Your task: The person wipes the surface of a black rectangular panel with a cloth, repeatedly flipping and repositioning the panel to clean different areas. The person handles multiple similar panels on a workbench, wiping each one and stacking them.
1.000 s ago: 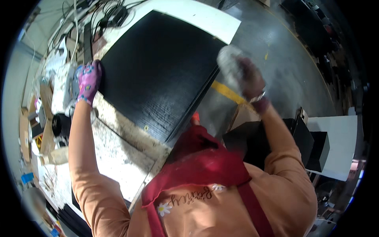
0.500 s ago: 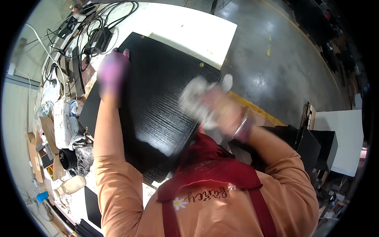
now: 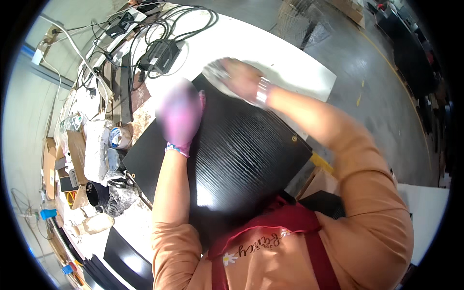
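Observation:
A large black panel (image 3: pixel 241 140) with a ribbed sheen and brass-coloured eyelets lies on the white table in front of me. My left hand (image 3: pixel 181 116), in a pink glove, rests on the panel's left side. Its fingers are mostly smeared, so their pose is hidden. My right hand (image 3: pixel 243 79) grips a whitish-grey cloth (image 3: pixel 216 72) over the panel's far corner; the hand is somewhat blurred. A metal band circles the right wrist.
Black cables and a power adapter (image 3: pixel 161 55) lie beyond the panel on the white table (image 3: pixel 290 72). Along the left are a tape roll (image 3: pixel 119 137), a crumpled dark bag (image 3: pixel 121 195), a cardboard box (image 3: pixel 77 154) and a pale bottle (image 3: pixel 94 224). A wire-caged fan stands past the far edge.
My right hand has swept the cloth from the panel's right side to its far corner. The whole view has shifted, so the panel and left hand appear further right.

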The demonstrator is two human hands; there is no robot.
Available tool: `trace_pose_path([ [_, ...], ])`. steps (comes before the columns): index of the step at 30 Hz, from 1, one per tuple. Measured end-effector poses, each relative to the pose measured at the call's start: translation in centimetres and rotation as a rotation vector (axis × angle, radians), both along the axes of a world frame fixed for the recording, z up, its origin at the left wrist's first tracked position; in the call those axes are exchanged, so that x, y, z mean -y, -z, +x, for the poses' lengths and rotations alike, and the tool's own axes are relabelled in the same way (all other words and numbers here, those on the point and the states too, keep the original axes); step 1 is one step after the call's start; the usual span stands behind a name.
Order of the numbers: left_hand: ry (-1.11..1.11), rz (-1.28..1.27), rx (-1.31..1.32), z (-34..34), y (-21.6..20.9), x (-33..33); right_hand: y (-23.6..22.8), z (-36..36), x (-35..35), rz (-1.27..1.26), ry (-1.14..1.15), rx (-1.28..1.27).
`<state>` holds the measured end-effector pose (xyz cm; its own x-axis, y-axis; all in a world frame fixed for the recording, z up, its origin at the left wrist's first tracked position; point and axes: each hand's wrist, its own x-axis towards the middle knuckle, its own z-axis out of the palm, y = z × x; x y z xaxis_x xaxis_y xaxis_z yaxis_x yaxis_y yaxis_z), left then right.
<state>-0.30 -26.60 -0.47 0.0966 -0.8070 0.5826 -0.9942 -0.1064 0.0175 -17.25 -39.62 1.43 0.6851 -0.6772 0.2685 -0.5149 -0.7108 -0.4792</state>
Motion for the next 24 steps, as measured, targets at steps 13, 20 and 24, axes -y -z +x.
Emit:
trace_pose_path([
  [13,0.009,0.005,-0.097,-0.1,-1.1,0.1,-0.2,-10.4,-4.5,0.165,-0.168,-0.033],
  [20,-0.011,0.049,-0.160,-0.8,-1.6,0.3,-1.1,5.6,3.2,0.263,0.172,-0.080],
  [24,-0.011,0.018,-0.131,1.5,-0.7,-0.9,-1.1,-3.5,-3.3,0.154,0.048,-0.136],
])
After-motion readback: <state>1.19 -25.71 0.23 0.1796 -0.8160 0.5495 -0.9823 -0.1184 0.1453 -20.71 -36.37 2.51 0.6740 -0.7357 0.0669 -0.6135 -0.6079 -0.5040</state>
